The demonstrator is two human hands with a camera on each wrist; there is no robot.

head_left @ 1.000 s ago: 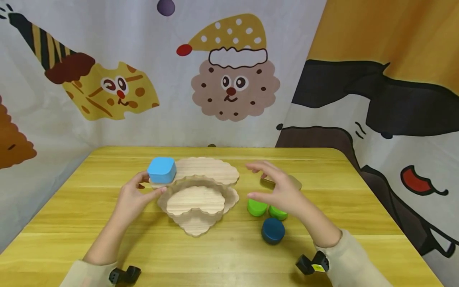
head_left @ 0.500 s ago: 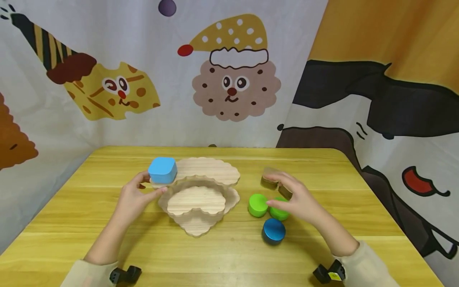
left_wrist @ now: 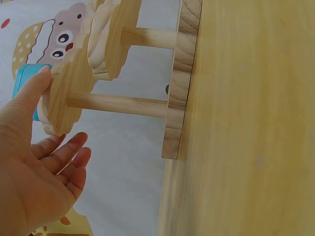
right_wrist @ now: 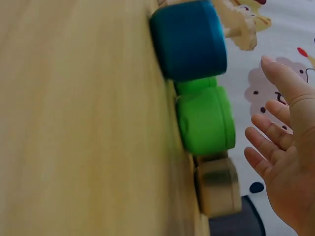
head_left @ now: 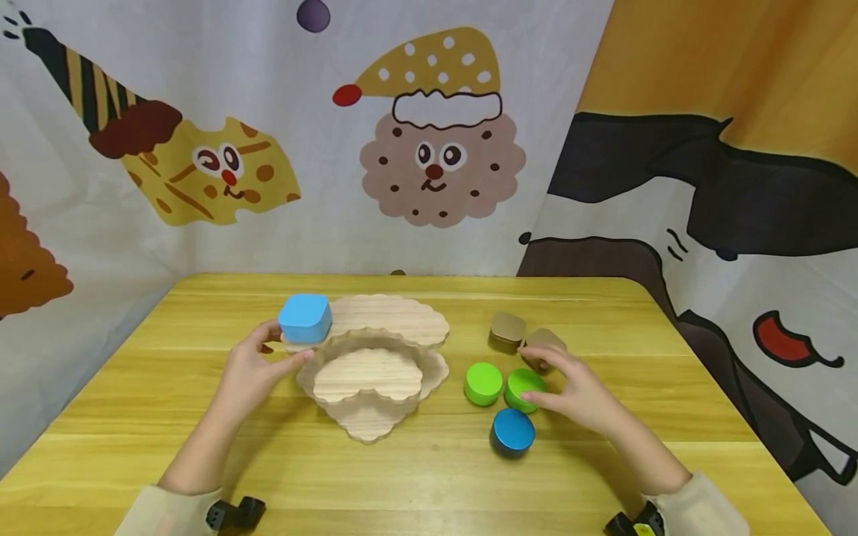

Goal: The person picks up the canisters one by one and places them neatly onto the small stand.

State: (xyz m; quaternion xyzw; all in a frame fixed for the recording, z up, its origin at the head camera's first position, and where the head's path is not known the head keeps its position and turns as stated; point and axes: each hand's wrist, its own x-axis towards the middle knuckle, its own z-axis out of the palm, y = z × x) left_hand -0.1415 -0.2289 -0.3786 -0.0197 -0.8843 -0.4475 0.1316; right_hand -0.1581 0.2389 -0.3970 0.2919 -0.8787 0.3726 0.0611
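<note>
A tiered wooden stand (head_left: pixel 389 316) with scalloped edges is at the left middle of the table. On the left end of its upper platform sits a light blue rounded-square block (head_left: pixel 304 318). My left hand (head_left: pixel 251 368) holds that end of the platform, thumb at the front edge and fingers round the left side. The left wrist view shows the thumb (left_wrist: pixel 34 88) beside the block. My right hand (head_left: pixel 576 387) hovers with thumb and fingers spread over a green round block (head_left: pixel 526 388) and a brown block (head_left: pixel 544 344); in the right wrist view nothing is in its grasp.
Another green round block (head_left: pixel 483 383) and a dark blue round block (head_left: pixel 512 432) stand near the right hand. A second brown block (head_left: pixel 507 331) is behind them. The wooden table (head_left: pixel 375 491) ends at a printed curtain (head_left: pixel 442 246).
My right hand has moved right and toward me, from beside the stand to over the right green and brown blocks. My left hand has stayed on the stand.
</note>
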